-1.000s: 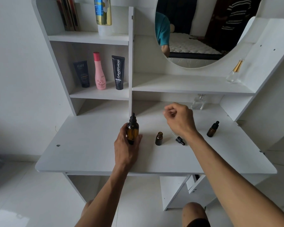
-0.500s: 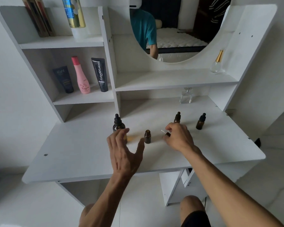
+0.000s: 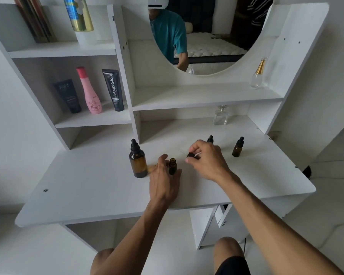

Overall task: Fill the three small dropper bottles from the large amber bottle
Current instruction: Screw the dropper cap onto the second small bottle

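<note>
One white desk point(image 3: 87, 195) with a shelved hutch and an oval mirror point(image 3: 207, 36) fills my view; pale tiled floor lies below it. On the left middle shelf I note a dark tube point(image 3: 68, 96), a pink bottle point(image 3: 89, 92) and a black tube point(image 3: 113, 90) standing in a row. A clear perfume bottle with a gold cap point(image 3: 257, 74) stands on the right shelf, and a square clear glass bottle point(image 3: 220, 116) stands at the back of the desk.

The large amber bottle point(image 3: 137, 160) stands upright, capped with its black dropper, just left of the left hand point(image 3: 164, 181). That hand's grip is around the open small bottle point(image 3: 172, 166), fingers on its left side and thumb on its right, the bottle upright on the desk with its mouth uncovered. The left forearm reaches in from below, wrist low over the desk.

The right hand point(image 3: 207, 161) hovers just right of the open small bottle, its fingertips pinching a black dropper cap point(image 3: 191, 155), whose thin glass pipette points away to the left. A second small bottle point(image 3: 210, 139), capped, shows partly behind this hand. A third small bottle point(image 3: 238, 147), capped, stands well apart to the right.
</note>
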`<state>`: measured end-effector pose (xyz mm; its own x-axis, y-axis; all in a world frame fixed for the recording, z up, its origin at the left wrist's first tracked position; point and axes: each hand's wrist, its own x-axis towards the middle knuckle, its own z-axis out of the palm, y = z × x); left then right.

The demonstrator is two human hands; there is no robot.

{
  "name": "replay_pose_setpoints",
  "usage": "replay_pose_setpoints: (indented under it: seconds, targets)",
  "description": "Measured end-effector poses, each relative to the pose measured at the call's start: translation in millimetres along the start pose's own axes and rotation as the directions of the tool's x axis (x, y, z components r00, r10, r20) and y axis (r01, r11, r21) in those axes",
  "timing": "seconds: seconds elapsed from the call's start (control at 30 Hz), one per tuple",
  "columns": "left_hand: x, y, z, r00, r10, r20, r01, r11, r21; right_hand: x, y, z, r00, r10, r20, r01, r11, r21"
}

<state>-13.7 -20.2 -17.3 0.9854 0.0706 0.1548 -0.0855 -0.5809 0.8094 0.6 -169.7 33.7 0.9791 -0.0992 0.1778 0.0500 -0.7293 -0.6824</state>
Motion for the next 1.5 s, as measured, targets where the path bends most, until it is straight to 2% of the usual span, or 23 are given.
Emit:
replay_pose_setpoints:
  seconds: [0.1, 0.2, 0.4, 0.53, 0.7, 0.93, 1.3, 1.5]
  targets:
    - [3, -2, -1, 1.0, -0.025, -0.015, 0.025, 1.0, -0.016, 6, -20, -11, 0.992, -0.103, 0.075, 0.105, 0.994, -0.021]
    - [2, -3, -3, 0.999, -0.038, -0.023, 0.037, 0.998, -0.041, 13, -35, -18, 0.968, -0.165, 0.187, 0.19, 0.974, -0.124]
    - [1, -5, -5, 0.998, -0.061, -0.015, 0.058, 0.991, -0.122, 22, -55, -16, 0.929, -0.175, 0.325, 0.264, 0.93, -0.256]
    - [1, -6, -5, 0.998, -0.066, -0.008, 0.064, 0.989, -0.131, 23, -62, -19, 0.922, -0.199, 0.333, 0.297, 0.913, -0.278]
    - [2, -8, -5, 0.998, -0.057, -0.002, 0.057, 0.992, -0.11, 21, -67, -16, 0.906, -0.158, 0.394, 0.295, 0.901, -0.317]
    - [5, -13, -1, 0.999, 0.03, -0.043, -0.033, 0.997, -0.069, 20, -67, 3, 0.883, -0.112, 0.455, 0.297, 0.885, -0.359]
    - [11, -19, 1, 0.998, 0.02, -0.054, -0.024, 0.998, -0.066, 26, -59, 3, 0.876, -0.09, 0.475, 0.279, 0.897, -0.344]
    - [12, -20, 2, 0.997, 0.029, -0.068, -0.032, 0.998, -0.047, 25, -57, 5, 0.896, -0.093, 0.434, 0.271, 0.889, -0.369]
